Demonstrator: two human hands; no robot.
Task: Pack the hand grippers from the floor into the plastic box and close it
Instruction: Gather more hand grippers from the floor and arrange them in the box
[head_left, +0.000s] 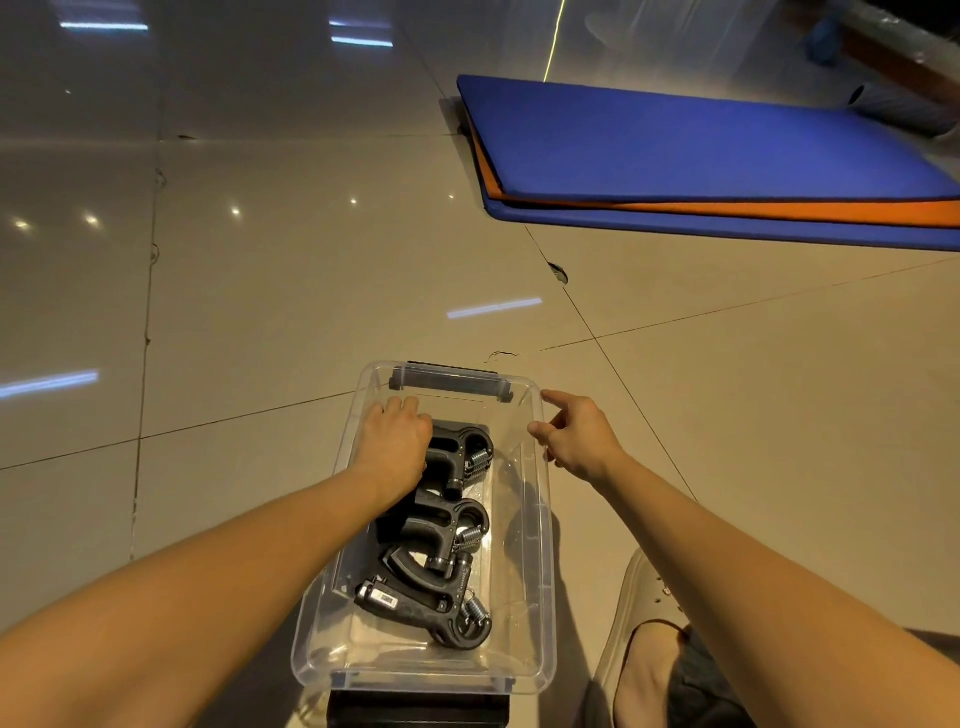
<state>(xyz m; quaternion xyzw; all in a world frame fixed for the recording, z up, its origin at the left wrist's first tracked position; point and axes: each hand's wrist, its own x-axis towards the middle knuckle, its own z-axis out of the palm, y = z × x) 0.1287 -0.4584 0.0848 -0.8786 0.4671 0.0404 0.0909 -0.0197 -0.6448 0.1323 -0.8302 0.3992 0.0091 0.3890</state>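
Box (544, 561) open-topped on floor (260, 312), dead ahead of you. Black grippers (441, 582) in row inside, left half, far to near. Your left hand (395, 441) down in far left corner, fingers (402, 408) curled over far gripper (462, 452), gripping it. Your right hand (576, 436) hovers at box's far right rim, holds nothing: index and thumb stuck out, rest loose. Blue-orange mats (701, 150) far right, your shoe (639, 623) near right of box.

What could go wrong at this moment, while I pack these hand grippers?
The left hand grips the far hand gripper beside its bare spring; skin may get pinched. The right hand does not grip the plastic box, which may slide on the glossy floor. The overlapping near grippers may stop it closing.
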